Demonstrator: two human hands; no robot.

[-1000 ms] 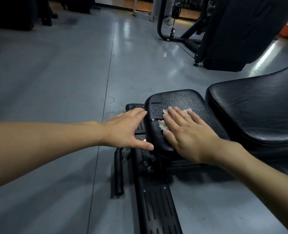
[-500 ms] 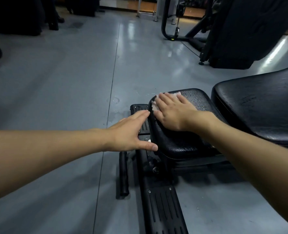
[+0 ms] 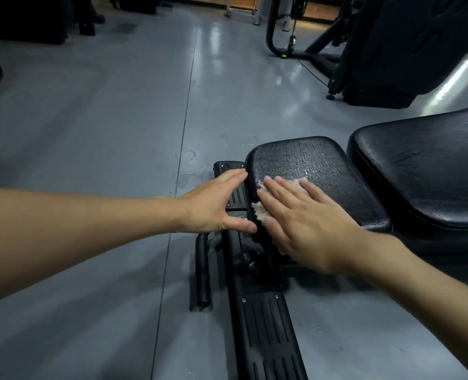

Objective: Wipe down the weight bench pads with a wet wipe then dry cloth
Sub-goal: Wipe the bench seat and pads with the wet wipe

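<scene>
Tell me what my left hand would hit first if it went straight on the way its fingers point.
The small seat pad: your left hand points at its side edge, fingertips seemingly touching it, beside the wipe under your right hand.

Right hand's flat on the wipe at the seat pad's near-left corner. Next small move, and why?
Probably slide the right hand and wet wipe rightward along the near edge of the seat pad, toward the back pad. The wipe sits at the near-left corner, the pad's middle glistens, and the left hand braces its left side.
</scene>
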